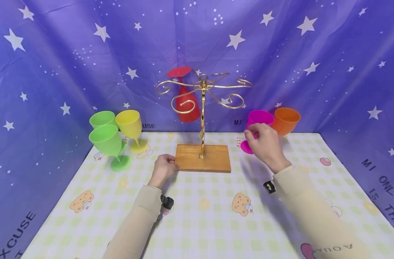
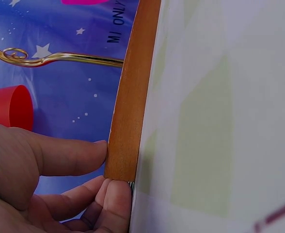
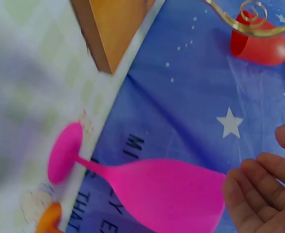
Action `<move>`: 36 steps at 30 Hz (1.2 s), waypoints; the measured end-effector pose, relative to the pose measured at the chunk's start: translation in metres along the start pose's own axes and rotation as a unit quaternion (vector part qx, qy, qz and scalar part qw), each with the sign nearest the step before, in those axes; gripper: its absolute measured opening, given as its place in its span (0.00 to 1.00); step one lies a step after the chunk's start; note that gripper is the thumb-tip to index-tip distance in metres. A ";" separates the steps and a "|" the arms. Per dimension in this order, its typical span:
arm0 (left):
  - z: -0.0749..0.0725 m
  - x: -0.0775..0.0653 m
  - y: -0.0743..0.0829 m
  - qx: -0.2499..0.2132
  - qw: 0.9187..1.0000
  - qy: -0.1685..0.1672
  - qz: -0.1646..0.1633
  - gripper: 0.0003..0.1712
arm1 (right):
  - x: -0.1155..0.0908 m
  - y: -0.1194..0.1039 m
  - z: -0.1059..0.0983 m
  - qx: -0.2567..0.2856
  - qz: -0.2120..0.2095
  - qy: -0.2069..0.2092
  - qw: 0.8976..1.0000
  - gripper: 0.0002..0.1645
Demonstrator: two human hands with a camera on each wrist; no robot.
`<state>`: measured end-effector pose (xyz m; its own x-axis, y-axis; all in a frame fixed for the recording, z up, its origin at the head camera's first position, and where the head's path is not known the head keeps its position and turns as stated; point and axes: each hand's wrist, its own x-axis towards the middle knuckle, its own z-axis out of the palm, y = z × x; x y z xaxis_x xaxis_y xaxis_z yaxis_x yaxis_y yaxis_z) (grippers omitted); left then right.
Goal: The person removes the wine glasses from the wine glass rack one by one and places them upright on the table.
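Note:
At the centre of the head view stands a gold wire rack (image 1: 202, 118) with curled arms on a wooden base (image 1: 213, 163). One red goblet (image 1: 188, 106) hangs upside down from a rear left arm. My left hand (image 1: 164, 167) pinches the base's left end, thumb on its upper edge and fingers against the end, as the left wrist view shows. My right hand (image 1: 266, 144) is beside an upright magenta goblet (image 3: 166, 191), partly hiding it in the head view. In the right wrist view its fingers are loosely bent near the rim, not wrapped round it.
To the right of the magenta goblet is an orange goblet (image 1: 287, 120). Two green goblets (image 1: 106, 142) and a yellow goblet (image 1: 130, 124) stand upright at the back left. A purple star-printed curtain (image 1: 216, 32) surrounds the checked tablecloth (image 1: 203, 226).

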<state>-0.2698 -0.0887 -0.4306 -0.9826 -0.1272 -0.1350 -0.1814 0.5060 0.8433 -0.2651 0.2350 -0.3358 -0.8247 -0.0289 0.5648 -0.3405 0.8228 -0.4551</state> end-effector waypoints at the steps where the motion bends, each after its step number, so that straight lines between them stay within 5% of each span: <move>1: 0.000 0.000 0.000 -0.002 1.000 0.000 0.000 0.16 | -0.003 0.000 0.002 0.005 0.004 -0.002 1.000 0.14; 11: 0.000 0.000 0.000 -0.007 1.000 -0.001 -0.003 0.16 | -0.021 0.002 0.019 0.036 0.075 -0.054 0.995 0.14; 21: 0.001 -0.001 -0.001 -0.004 1.000 -0.001 -0.005 0.15 | -0.029 0.004 0.038 0.053 0.102 -0.079 0.990 0.13; 36: -0.002 0.000 0.000 0.001 1.000 -0.005 0.000 0.16 | -0.038 0.003 0.058 0.076 0.190 -0.140 0.969 0.16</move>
<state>-0.2695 -0.0908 -0.4298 -0.9828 -0.1194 -0.1408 -0.1823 0.5073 0.8423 -0.2616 0.2054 -0.3987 -0.9863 0.0894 0.1385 -0.0339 0.7122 -0.7012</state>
